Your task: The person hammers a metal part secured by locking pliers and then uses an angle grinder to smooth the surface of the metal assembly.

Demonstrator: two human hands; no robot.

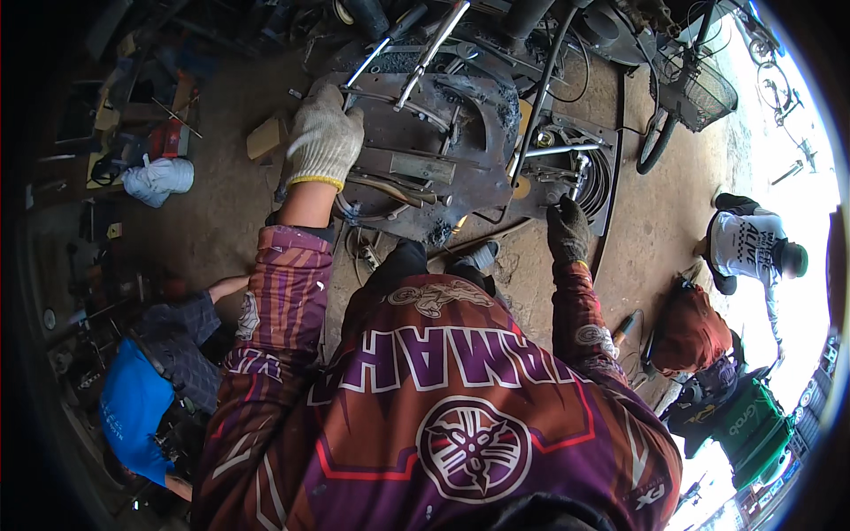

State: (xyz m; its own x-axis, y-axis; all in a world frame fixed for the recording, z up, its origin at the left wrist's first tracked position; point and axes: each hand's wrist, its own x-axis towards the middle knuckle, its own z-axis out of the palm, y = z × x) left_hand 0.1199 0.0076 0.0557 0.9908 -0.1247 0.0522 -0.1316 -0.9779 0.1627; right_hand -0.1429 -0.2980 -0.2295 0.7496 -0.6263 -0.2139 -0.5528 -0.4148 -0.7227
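Observation:
My left hand [324,134], in a white knit glove with a yellow cuff, is at the left edge of a dark steel plate [487,181]. Its fingers close near the lower end of a thin shiny metal rod [365,64]; the grip is partly hidden. My right hand [567,230] wears a dark grey glove. It is closed around the near end of a short chrome hand tool [580,174], beside a coil of dark cable [604,181]. On the plate lie metal bars and curved tubes [381,188].
Metal parts crowd the far side. A bicycle with a wire basket [704,93] stands at far right. One person in blue [137,403] is at left; another in a white shirt [748,243] is at right. A small cardboard box [267,140] and a white cloth bundle [159,180] lie left.

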